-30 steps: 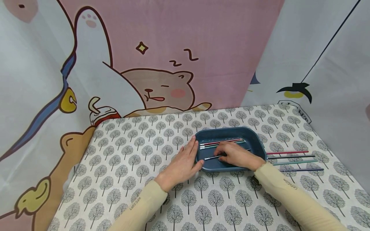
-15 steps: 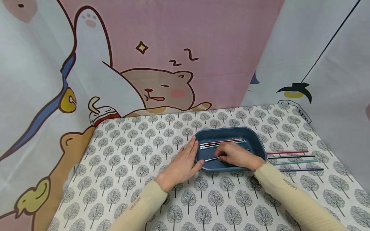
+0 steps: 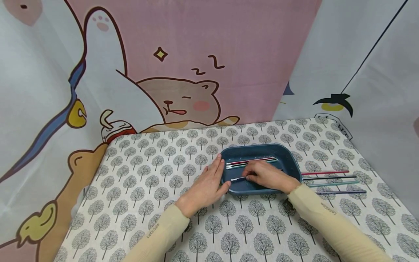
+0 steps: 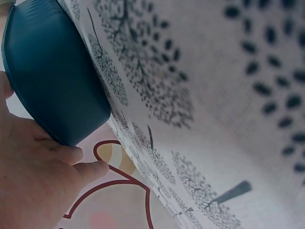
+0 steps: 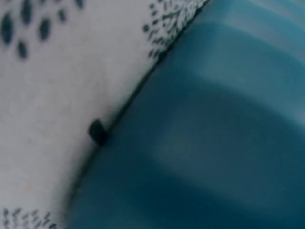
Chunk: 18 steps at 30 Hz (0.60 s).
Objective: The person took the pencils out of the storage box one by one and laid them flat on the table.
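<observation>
My right hand reaches into a dark blue plastic bin. Its thumb and fingers pinch a slim, dark, pencil-like stick with a silvery-white left end. The fingers hide the middle of this stick. Behind it, several similar sticks, red, black and teal, lie side by side in the bin, silvery ends to the left. My left hand rests against the bin's left end, fingers fairly straight along the rim and thumb near the front corner. The left wrist view shows the left fingers at the rim.
To the right of the bin, several long thin sticks, red, black, teal and blue, lie on the tree-print tablecloth. Their left ends are hidden by the bin and sleeve. A cartoon-printed curtain hangs behind the table.
The stick in my right hand has shifted slightly, and its silvery end has dipped and risen a little. Left hand, bin and other sticks have stayed in place.
</observation>
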Each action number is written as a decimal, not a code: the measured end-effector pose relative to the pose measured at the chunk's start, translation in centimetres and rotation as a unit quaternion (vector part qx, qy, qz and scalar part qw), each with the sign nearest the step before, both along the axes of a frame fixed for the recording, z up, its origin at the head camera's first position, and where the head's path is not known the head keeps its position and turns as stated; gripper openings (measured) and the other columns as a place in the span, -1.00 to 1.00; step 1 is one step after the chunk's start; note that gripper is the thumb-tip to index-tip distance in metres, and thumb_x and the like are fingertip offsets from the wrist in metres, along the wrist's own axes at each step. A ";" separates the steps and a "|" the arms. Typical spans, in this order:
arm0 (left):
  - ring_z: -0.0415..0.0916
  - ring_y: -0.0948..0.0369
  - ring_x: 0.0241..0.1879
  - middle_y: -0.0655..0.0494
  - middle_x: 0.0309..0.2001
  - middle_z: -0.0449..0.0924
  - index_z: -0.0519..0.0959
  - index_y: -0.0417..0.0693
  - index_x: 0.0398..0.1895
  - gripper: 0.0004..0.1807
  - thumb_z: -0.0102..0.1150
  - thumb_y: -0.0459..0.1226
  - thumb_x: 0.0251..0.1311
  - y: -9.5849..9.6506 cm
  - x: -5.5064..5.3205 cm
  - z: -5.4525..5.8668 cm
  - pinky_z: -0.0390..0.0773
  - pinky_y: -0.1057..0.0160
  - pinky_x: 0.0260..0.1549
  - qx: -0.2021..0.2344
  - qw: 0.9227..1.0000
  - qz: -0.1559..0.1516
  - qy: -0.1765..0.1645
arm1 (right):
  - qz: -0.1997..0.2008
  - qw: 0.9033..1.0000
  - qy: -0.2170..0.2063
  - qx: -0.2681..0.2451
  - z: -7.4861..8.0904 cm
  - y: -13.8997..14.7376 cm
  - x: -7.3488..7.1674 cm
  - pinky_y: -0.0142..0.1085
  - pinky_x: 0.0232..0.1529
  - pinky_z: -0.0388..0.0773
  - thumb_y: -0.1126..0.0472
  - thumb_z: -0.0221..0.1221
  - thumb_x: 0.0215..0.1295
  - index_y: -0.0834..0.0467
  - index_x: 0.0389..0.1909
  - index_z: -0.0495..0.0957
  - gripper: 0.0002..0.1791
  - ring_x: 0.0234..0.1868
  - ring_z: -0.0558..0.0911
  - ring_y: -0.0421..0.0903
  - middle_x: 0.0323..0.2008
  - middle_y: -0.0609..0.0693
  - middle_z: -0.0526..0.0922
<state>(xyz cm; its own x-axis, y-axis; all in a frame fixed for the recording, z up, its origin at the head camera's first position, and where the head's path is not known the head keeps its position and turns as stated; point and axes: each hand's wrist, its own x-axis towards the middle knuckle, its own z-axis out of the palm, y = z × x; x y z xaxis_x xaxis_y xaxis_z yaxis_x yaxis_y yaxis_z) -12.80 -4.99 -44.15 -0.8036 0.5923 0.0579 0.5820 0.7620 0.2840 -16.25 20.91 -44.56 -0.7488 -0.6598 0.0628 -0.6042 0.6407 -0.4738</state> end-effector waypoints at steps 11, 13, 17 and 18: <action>-0.27 0.08 0.50 -0.06 0.54 -0.43 -0.15 -0.24 0.52 -0.15 -0.37 0.18 0.43 0.1 0.0 0.0 0.07 -0.05 0.37 0.000 1.000 -0.003 0.003 | -0.019 0.999 0.030 -0.032 0.6 0.5 0.2 -0.28 -0.22 0.57 0.28 0.30 0.23 -0.01 -0.20 0.71 -0.84 -0.24 0.57 -0.31 -0.26 -0.23 0.61; -0.27 0.08 0.50 -0.08 0.54 -0.41 -0.15 -0.25 0.52 -0.15 -0.39 0.18 0.43 0.1 0.0 -0.1 0.08 -0.06 0.37 0.000 1.000 -0.006 0.007 | -0.023 0.999 0.032 -0.035 0.9 0.5 0.4 -0.29 -0.25 0.55 0.27 0.30 0.23 -0.02 -0.18 0.71 -0.83 -0.27 0.55 -0.32 -0.26 -0.24 0.60; -0.28 0.08 0.50 -0.10 0.54 -0.38 -0.14 -0.26 0.52 -0.16 -0.35 0.16 0.44 0.0 0.0 -0.1 0.09 -0.06 0.36 0.002 1.000 -0.008 0.013 | -0.030 0.998 0.040 -0.046 1.5 0.7 0.7 -0.27 -0.25 0.51 0.26 0.30 0.23 -0.04 -0.16 0.71 -0.80 -0.28 0.53 -0.34 -0.25 -0.26 0.59; -0.27 0.07 0.50 -0.10 0.54 -0.38 -0.14 -0.27 0.52 -0.16 -0.32 0.15 0.44 0.0 0.0 -0.1 0.09 -0.06 0.36 0.003 1.000 -0.008 0.014 | -0.032 0.997 0.041 -0.049 1.7 0.8 0.8 -0.27 -0.26 0.51 0.26 0.30 0.23 -0.05 -0.15 0.71 -0.80 -0.28 0.53 -0.34 -0.25 -0.26 0.59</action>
<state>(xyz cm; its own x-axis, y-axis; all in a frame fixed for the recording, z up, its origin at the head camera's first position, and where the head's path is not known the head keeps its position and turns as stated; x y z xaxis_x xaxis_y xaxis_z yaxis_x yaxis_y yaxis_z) -12.78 -4.95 -44.21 -0.7919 0.6051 0.0826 0.6020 0.7508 0.2718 -15.43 21.66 -42.85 -0.7791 -0.5980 0.1880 -0.6029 0.6327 -0.4861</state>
